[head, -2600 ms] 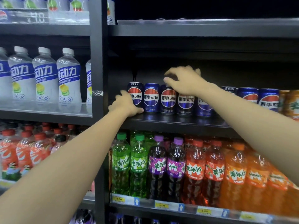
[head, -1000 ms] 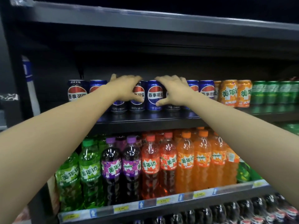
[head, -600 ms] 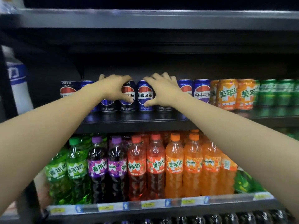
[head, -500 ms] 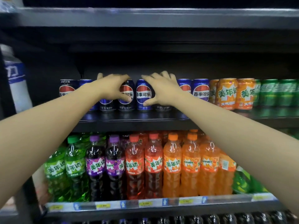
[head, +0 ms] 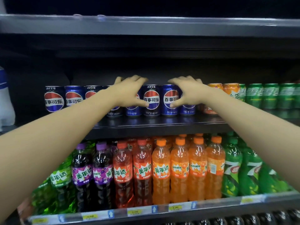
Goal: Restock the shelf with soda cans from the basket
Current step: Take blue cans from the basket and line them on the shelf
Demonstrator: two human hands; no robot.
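Note:
A row of blue and black Pepsi cans (head: 151,99) stands on the dark middle shelf (head: 162,125). My left hand (head: 129,91) reaches over the row with its fingers curled over the can tops and its thumb on the fronts. It grips a Pepsi can (head: 132,110) that it mostly hides. My right hand (head: 189,91) grips another Pepsi can (head: 187,109) the same way, its thumb lying on the blue can (head: 169,101) beside it. Two cans stand uncovered between my hands. The basket is out of view.
Orange cans (head: 230,90) and green cans (head: 269,96) continue the row to the right. Below, a lower shelf (head: 154,210) holds purple, red, orange and green soda bottles. A grey upper shelf edge (head: 146,25) runs overhead. A white bottle (head: 4,98) stands at far left.
Both hands moved rightward along the can row from its left end and now sit side by side on its middle. Over the last half second they barely moved.

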